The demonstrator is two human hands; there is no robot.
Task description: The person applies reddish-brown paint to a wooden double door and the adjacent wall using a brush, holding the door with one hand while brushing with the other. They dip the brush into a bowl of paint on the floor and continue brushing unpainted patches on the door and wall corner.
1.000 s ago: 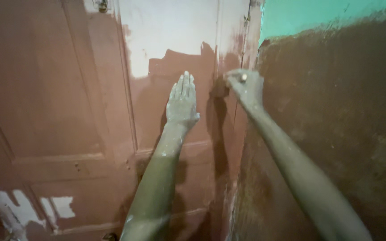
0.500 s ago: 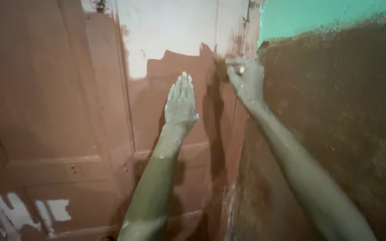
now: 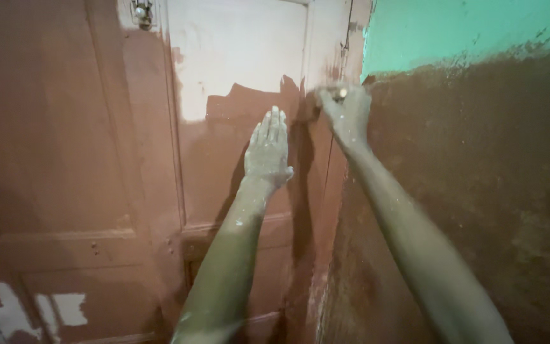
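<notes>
Two bare hands work at a panelled door (image 3: 65,159) in the single head view, most of it already coated reddish brown.

To do this stroke well, my judgement is that the tool should stay flat to the wood, overlap the wet edge of the brown, and stop clean at the door's right edge so none strays onto the wall.

Left hand (image 3: 270,150): fully spread, fingers straight and together, palm pressed flat on the painted part of the panel. It grips nothing; it only leans on the door. Just above its fingertips lies the unpainted pale patch (image 3: 240,54), and well above and to its left a small metal latch (image 3: 141,11) sits at the top of the door.

Right hand (image 3: 346,114): closed around a small painting tool (image 3: 338,93), of which only a pale tip shows between the fingers; whether it is a brush or a rag I cannot tell. The hand is at the door's right edge, level with the lower border of the pale patch. Just to its right begins the wall (image 3: 479,191), brown below and green (image 3: 466,28) above the hand.
</notes>
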